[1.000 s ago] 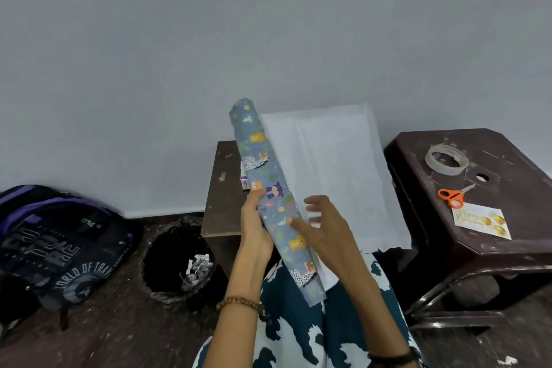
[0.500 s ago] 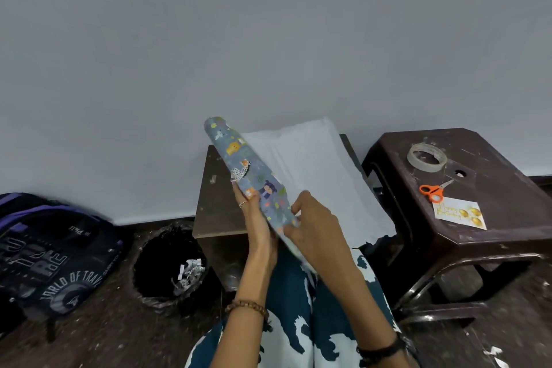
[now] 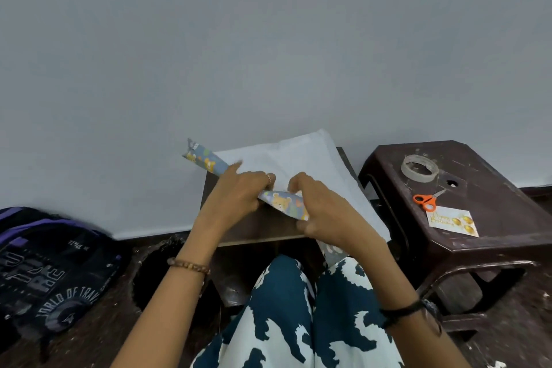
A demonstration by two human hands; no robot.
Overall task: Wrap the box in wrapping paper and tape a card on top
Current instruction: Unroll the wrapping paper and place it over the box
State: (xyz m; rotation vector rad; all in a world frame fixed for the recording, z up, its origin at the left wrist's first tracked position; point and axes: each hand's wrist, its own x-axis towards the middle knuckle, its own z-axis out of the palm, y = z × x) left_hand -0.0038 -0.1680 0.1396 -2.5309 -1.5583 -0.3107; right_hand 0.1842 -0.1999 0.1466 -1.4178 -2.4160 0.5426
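Stage: early; I judge that I am only unrolling the paper, with wrapping, taping and the card all left.
Wrapping paper roll (image 3: 209, 162): on the small wooden table (image 3: 263, 225), its printed tube running from 10 o'clock toward my lap, the white reverse sheet (image 3: 301, 158) spread toward 1 o'clock.
Left hand (image 3: 239, 191): fingers curled over the roll, gripping it.
Right hand (image 3: 321, 212): fingers bent round the near part of the roll, holding it.
Box: not visible anywhere in the view.
Card (image 3: 452, 219): lies untouched at 3 o'clock on the dark plastic stool (image 3: 507, 206).
Tape roll (image 3: 419, 168): on the stool, beyond the card.
Scissors (image 3: 425, 200): orange-handled, between tape and card.
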